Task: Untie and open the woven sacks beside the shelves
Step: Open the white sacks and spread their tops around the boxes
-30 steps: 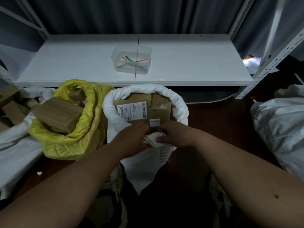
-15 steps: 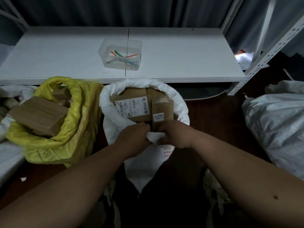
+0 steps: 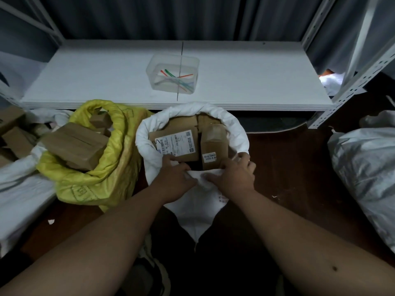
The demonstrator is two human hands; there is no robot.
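Head view (only cam). White woven sack (image 3: 198, 201) stood on floor just in front of the low shelf (image 3: 245, 86), between yellow sack (image 3: 102, 174) on its left and a closed white sack (image 3: 367, 174) well off to the right. Mouth of white sack already open; rim rolled outward into a thick cuff. Near edge of cuff is held by both hands: left hand (image 3: 174, 178) w/ fingers curled round the fabric, right hand (image 3: 235, 176) likewise, bunched cloth pinched between them. Neither grip is slack; nothing else is held.

Inside: labelled cardboard parcel (image 3: 177, 144) and a narrower box (image 3: 213, 146) upright beside it, touching the cuff. Yellow sack also open, brown boxes (image 3: 74, 146) protruding. Clear tub (image 3: 173, 73) w/ coloured ties seen on shelf, centre.

Handling (judgement): woven fabric is judged light, thin, floppy, somewhat slick; it will crumple, not hold shape, unless rolled. Contents are stiff and prob. heavy enough to anchor the base, so the cuff can be pulled w/o tipping. Best hold: the rolled rim itself, hands apart, worked round the circumference. Sack at right appears not yet opened; its tied neck is not visible from here, so tie type cannot be told.
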